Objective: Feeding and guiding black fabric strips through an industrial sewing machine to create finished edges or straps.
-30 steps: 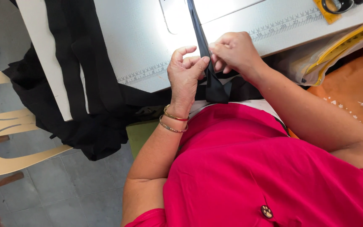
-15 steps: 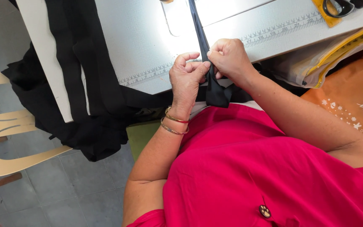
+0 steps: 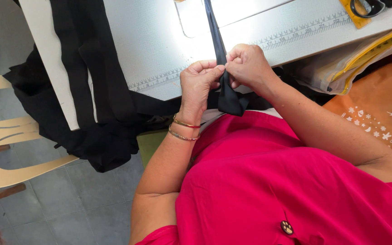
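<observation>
A cream plastic chair (image 3: 5, 149) stands on grey floor tiles (image 3: 69, 204) at left. Black cloth (image 3: 91, 90) drapes the white table (image 3: 159, 41). At centre, left hand (image 3: 198, 84) and right hand (image 3: 248, 66) pinch the black strip (image 3: 225, 86).

I see a short-sleeved bright pink top (image 3: 268, 181) with a small dark round button (image 3: 287, 227), and two thin gold bangles (image 3: 184, 129) on my left wrist.
</observation>
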